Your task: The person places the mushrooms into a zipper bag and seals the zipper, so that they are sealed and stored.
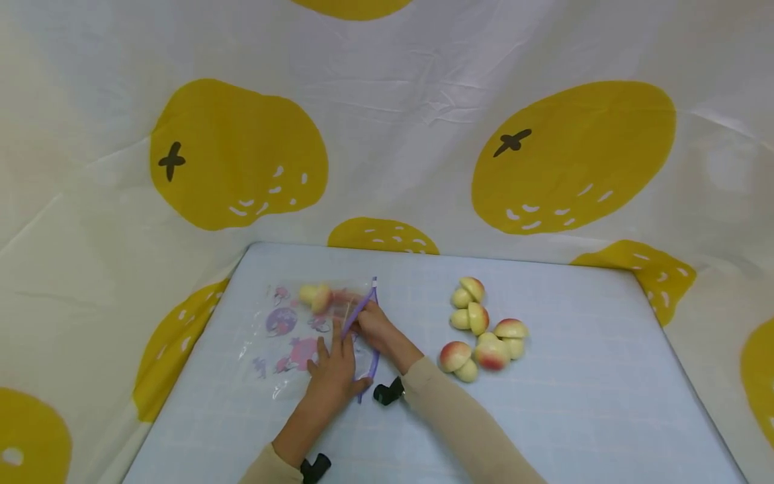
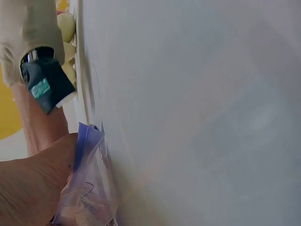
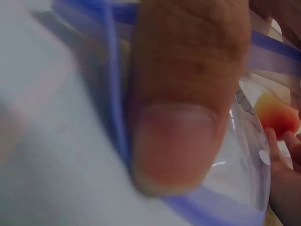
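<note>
1. l hand (image 1: 331, 368): fingers spread apart, resting on clear printed bag (image 1: 300, 353); thumb at its purple zip (image 1: 359, 313).
2. r hand (image 1: 376, 327): just beyond l hand, fingers in thru bag mouth; can't tell if they pinch anything or just touch.
3. toy mushroom (image 1: 310, 294): in bag, at r hand's fingertips, beyond l hand.
4. 5 more mushrooms (image 1: 477, 318): on table (image 1: 580, 363), clustered to r of r hand, apart from it.

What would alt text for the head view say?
A person's right hand reaches into a clear bag holding one toy mushroom, while the left hand rests on the bag. Five more mushrooms lie to the right on a pale table.
</note>
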The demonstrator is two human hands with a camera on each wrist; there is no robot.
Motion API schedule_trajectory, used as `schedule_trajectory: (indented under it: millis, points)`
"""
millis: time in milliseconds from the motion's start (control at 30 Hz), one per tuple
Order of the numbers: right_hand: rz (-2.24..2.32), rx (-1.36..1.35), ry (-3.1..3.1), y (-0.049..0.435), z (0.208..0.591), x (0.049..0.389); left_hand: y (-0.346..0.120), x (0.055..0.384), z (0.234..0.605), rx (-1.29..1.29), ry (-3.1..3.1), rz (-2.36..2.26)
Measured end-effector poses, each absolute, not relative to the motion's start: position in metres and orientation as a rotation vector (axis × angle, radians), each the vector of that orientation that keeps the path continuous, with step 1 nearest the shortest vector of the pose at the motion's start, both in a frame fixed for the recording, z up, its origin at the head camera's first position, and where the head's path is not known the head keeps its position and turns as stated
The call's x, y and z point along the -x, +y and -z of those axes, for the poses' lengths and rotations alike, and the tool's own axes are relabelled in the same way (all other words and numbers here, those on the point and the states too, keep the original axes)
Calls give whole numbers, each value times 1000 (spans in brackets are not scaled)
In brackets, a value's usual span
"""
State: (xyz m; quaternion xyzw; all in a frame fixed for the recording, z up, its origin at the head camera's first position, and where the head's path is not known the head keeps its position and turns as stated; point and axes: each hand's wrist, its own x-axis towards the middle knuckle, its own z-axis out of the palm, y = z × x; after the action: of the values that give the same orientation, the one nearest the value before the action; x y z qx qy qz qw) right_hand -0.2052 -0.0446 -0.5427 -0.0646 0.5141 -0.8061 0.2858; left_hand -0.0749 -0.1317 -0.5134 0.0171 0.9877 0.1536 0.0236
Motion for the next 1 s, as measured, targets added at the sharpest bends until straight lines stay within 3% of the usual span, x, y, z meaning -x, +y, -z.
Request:
schedule_trajectory:
  millis: [367, 533, 733, 1000]
  points:
    - [2147, 265, 1076, -53, 546, 215, -132, 75, 517, -114, 3107, -416]
    - [2194, 175, 1078, -52, 544, 213, -133, 75, 517, -82, 3089, -457]
    - [2258, 46, 1140, -38, 533, 203, -133, 76, 516, -72, 3076, -475]
    - [2224, 91, 1266, -8, 521, 189, -132, 76, 514, -40, 3035, -464]
